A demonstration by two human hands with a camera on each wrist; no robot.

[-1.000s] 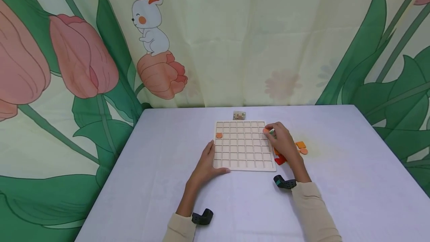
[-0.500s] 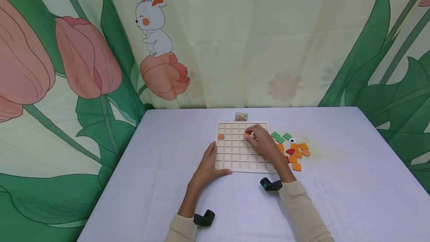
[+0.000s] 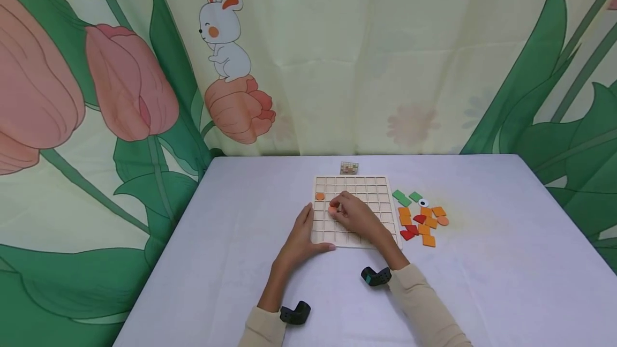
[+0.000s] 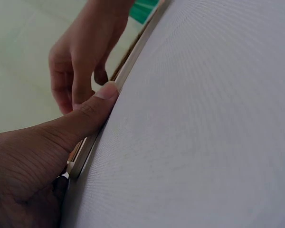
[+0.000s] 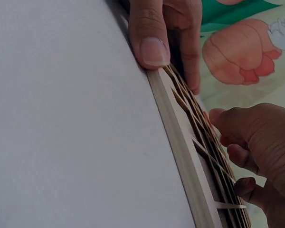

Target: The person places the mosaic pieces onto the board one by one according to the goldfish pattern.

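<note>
With our right hand (image 3: 356, 216) we pinch a small, flat, round orange piece (image 3: 332, 210) between thumb and fingertips, over the left half of the square, pale wooden grid board (image 3: 378, 181); whether it touches a cell, we cannot tell. Our left hand (image 3: 300, 241), fingers extended, braces the board's near left corner, thumb at the near edge. To seat the piece well, we should level it, centre it between one cell's ridges, and press lightly without shoving sideways.

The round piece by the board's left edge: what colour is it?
Orange; the head view shows the round piece best.
</note>
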